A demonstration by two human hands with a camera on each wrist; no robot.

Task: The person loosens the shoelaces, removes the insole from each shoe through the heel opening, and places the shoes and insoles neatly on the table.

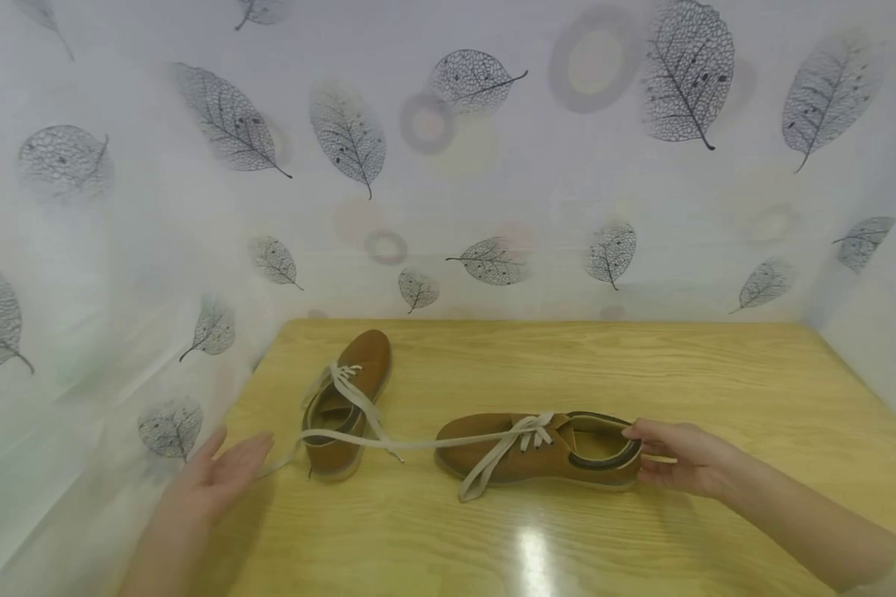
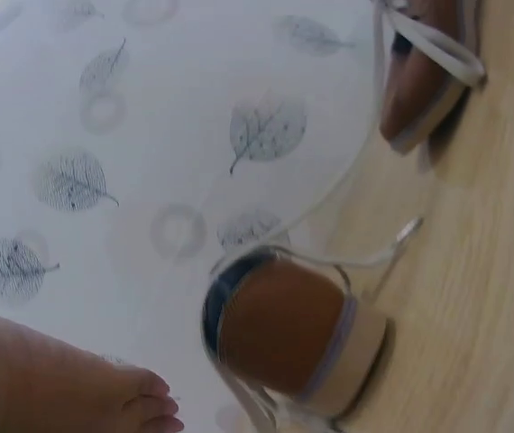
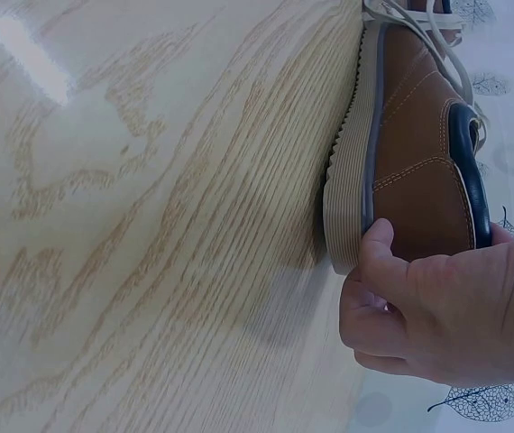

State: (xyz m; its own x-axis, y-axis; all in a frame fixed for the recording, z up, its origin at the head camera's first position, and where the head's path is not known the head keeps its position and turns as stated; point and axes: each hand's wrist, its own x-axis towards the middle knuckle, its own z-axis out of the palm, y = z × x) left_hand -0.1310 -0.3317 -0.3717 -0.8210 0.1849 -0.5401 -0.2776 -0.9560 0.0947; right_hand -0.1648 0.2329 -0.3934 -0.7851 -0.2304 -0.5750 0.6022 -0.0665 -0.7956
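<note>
Two brown lace-up shoes with pale laces are on the wooden table. One shoe [image 1: 466, 428] lies lengthwise at centre right, toe to the left. My right hand [image 1: 683, 456] grips its heel, thumb at the collar and fingers lower down in the head view. The other shoe [image 1: 373, 358] stands at the left, toe pointing away. A long lace [image 1: 426, 444] stretches from the right shoe across the left one, its end running near my left hand [image 1: 220, 477]. That hand is held palm up with fingers relaxed, left of the left shoe. In the left wrist view, its fingertips [image 2: 160, 406] show no lace between them.
The pale wood table [image 1: 567, 365] carries both shoes. A white sheet with printed leaves [image 1: 493, 191] hangs behind it and along the left and right sides. Loose lace loops [image 1: 485, 474] droop over the right shoe's near side.
</note>
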